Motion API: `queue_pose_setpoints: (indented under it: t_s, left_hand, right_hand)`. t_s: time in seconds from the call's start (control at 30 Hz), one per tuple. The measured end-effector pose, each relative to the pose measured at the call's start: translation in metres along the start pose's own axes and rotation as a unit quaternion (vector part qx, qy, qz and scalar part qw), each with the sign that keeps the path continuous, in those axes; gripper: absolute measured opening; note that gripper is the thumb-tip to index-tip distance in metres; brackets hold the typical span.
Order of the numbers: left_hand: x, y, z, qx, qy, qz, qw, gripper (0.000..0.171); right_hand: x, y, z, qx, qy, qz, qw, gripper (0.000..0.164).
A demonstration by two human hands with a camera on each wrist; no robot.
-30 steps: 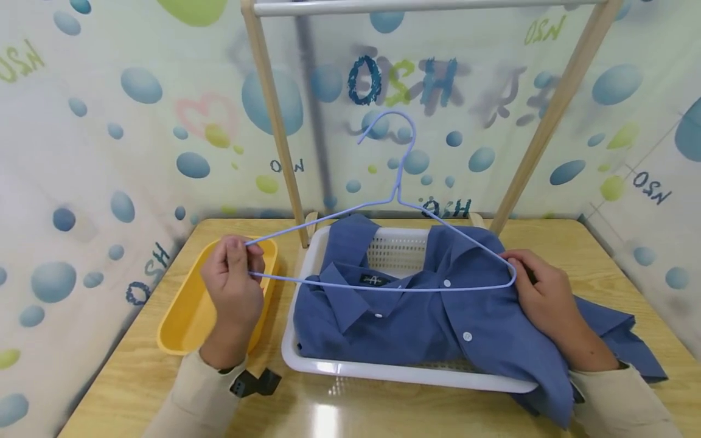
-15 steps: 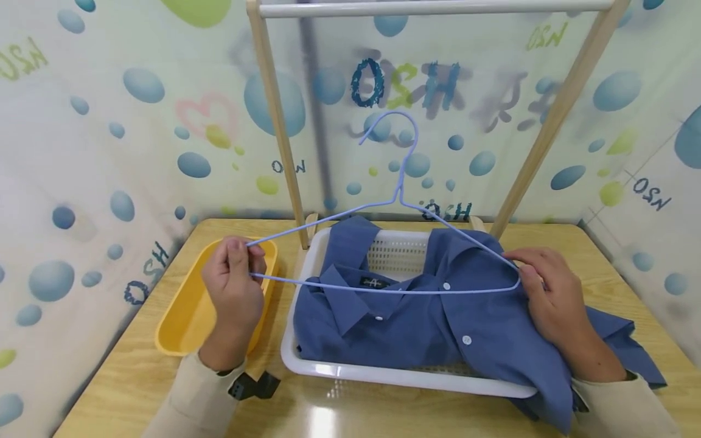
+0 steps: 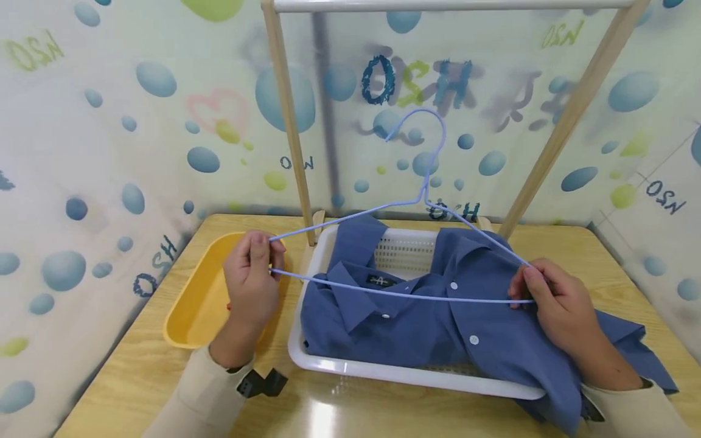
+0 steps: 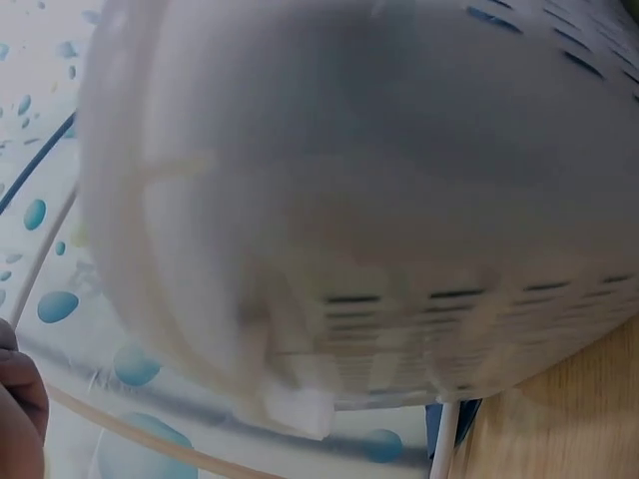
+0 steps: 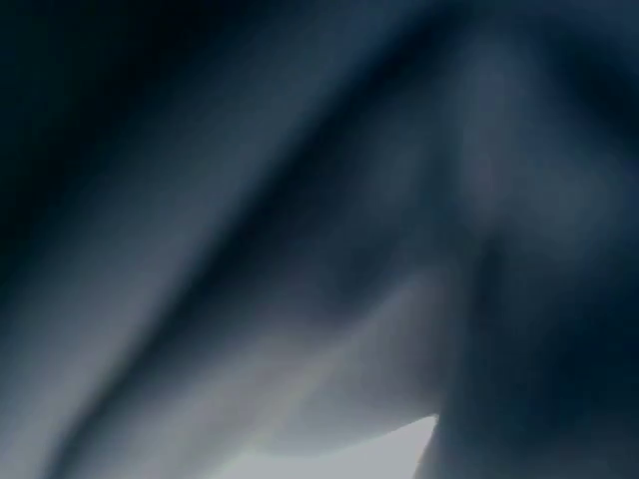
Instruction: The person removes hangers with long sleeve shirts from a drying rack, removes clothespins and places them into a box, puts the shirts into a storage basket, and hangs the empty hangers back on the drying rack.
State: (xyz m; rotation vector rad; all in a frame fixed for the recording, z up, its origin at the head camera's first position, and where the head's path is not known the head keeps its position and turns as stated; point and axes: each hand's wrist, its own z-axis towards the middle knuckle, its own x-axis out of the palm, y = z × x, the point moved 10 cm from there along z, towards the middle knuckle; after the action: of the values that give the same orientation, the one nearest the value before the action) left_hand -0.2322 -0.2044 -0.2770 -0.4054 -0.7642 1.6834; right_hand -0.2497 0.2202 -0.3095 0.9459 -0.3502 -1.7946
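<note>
A thin lilac-blue clothes hanger (image 3: 383, 294) is held up by both hands in the head view, its hook pointing up. My left hand (image 3: 252, 277) grips one end, thumb on top. Around the other end curl the fingers of my right hand (image 3: 564, 304), covering that corner. Behind and below the hanger, a blue button-up shirt (image 3: 416, 331) lies in a white basket (image 3: 383, 372), collar and label showing. One part of the shirt hangs over the basket's right side. The left wrist view shows the basket's outer wall; blurred dark fabric fills the right wrist view.
A yellow tray (image 3: 188, 322) stands left of the basket, partly behind the left arm; a small red spot shows there. At the back rises a wooden rack (image 3: 296, 140) with a white crossbar (image 3: 449, 6). A patterned backdrop closes off the wooden table (image 3: 383, 413).
My right hand has shifted its grip on the hanger's end and now covers its corner. The whole scene has slid slightly right in the head view.
</note>
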Motion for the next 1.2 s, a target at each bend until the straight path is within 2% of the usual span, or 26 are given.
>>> queue_pose_setpoints:
  t_s: [0.13,0.23,0.3,0.37,0.43,0.63,0.67,0.73,0.77,0.83,0.93,1.0,1.07,1.13,1.2]
  left_hand:
    - [0.012,0.000,0.000,-0.015,0.025,-0.001,0.9996,0.046]
    - [0.017,0.001,-0.001,-0.029,0.041,0.000,0.9987,0.040]
    - [0.019,0.005,-0.001,-0.046,0.057,0.021,0.9971,0.037]
    - [0.021,0.013,-0.002,-0.068,0.084,0.051,0.9928,0.035]
    - [0.022,0.022,-0.001,-0.091,0.114,0.092,0.9850,0.037]
    - [0.022,0.051,0.016,-0.160,0.186,0.140,0.9594,0.043]
    - [0.022,0.056,0.019,-0.168,0.196,0.152,0.9542,0.041]
    - [0.025,0.066,0.025,-0.182,0.218,0.190,0.9398,0.036]
    - [0.027,0.070,0.027,-0.189,0.229,0.214,0.9304,0.033]
    - [0.033,0.081,0.031,-0.202,0.261,0.266,0.9059,0.029]
    - [0.048,0.098,0.034,-0.211,0.323,0.330,0.8616,0.028]
    - [0.060,0.110,0.034,-0.209,0.376,0.365,0.8260,0.031]
    - [0.071,0.121,0.032,-0.201,0.430,0.401,0.7837,0.037]
    - [0.080,0.133,0.027,-0.200,0.479,0.422,0.7434,0.045]
    - [0.087,0.140,0.022,-0.201,0.516,0.436,0.7090,0.054]
  right_hand:
    - [0.000,0.002,0.001,-0.014,0.025,0.129,0.991,0.026]
    - [-0.004,0.002,0.004,-0.021,0.021,0.218,0.975,0.025]
    - [-0.006,0.001,0.005,-0.020,0.012,0.237,0.971,0.025]
    - [-0.009,0.000,0.005,-0.014,0.002,0.246,0.969,0.025]
    - [-0.012,-0.001,0.005,-0.008,-0.005,0.245,0.969,0.025]
    - [-0.024,-0.013,0.003,0.041,-0.047,0.145,0.987,0.024]
    - [-0.026,-0.014,0.003,0.049,-0.054,0.124,0.990,0.024]
    - [-0.030,-0.016,0.002,0.047,-0.066,0.115,0.990,0.022]
    - [-0.032,-0.017,0.001,0.050,-0.071,0.108,0.990,0.021]
    - [-0.035,-0.018,0.001,0.050,-0.078,0.103,0.990,0.020]
    - [-0.040,-0.021,0.000,0.071,-0.094,0.060,0.991,0.021]
    - [-0.044,-0.024,0.000,0.092,-0.109,0.025,0.989,0.023]
    - [-0.049,-0.025,0.001,0.108,-0.126,-0.005,0.986,0.024]
    - [-0.053,-0.027,0.001,0.114,-0.143,-0.004,0.983,0.024]
    - [-0.056,-0.027,0.002,0.112,-0.155,-0.004,0.982,0.024]
